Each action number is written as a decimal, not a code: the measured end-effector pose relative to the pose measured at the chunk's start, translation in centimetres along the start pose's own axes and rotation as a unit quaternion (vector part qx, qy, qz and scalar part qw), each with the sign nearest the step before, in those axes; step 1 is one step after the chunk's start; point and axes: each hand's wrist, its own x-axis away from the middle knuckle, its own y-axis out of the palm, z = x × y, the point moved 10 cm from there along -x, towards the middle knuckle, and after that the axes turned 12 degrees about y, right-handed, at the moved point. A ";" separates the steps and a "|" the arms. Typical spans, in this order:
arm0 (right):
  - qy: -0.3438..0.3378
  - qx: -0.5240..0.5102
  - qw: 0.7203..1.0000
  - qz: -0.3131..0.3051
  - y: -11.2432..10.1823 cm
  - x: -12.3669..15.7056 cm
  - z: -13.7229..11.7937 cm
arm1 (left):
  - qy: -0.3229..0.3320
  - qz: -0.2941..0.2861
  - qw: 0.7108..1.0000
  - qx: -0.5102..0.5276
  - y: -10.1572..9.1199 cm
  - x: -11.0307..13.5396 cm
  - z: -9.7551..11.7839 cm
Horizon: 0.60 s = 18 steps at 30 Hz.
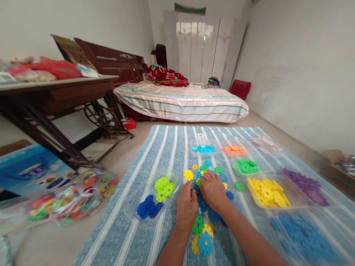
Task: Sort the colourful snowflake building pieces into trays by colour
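Observation:
A loose pile of snowflake-shaped plastic discs, with a yellow disc (188, 175) and a green disc (218, 170) at its far edge, lies on the striped cloth. Fingers curled together, my left hand (187, 205) is at the pile's left side; what it pinches, if anything, is hidden. My right hand (213, 190) reaches over the middle of the pile, its fingers bent down and touching the discs. Closer to me lie another green disc (198, 225) and a light blue disc (205, 244). Left of my hands, a clear tray (130, 210) holds lime discs (165, 188) and dark blue discs (149, 207).
Clear boxes on the right hold yellow discs (269, 193), purple discs (305, 184), blue discs (305, 234) and green discs (246, 166). Farther back are cyan discs (203, 149) and orange discs (233, 150). A bed (183, 105) stands beyond; a sewing table (58, 90) is left.

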 end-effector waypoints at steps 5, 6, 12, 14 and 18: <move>-0.001 -0.040 0.997 0.060 -0.6 0.5 0.5 | -0.007 0.006 1.000 0.001 0.0 0.1 0.0; 0.006 -0.052 0.996 0.073 -0.9 0.4 0.8 | -0.007 0.004 1.000 0.002 0.0 0.1 0.0; 0.043 -0.142 0.980 0.132 -3.1 -0.2 2.3 | -0.009 -0.004 1.000 0.008 0.1 0.3 0.1; 0.039 -0.167 0.976 0.134 -3.7 -0.5 1.8 | -0.005 -0.005 1.000 0.012 0.0 0.3 0.4; 0.007 -0.237 0.966 0.107 -4.7 -1.1 -1.3 | -0.023 -0.009 1.000 0.016 0.3 0.1 0.3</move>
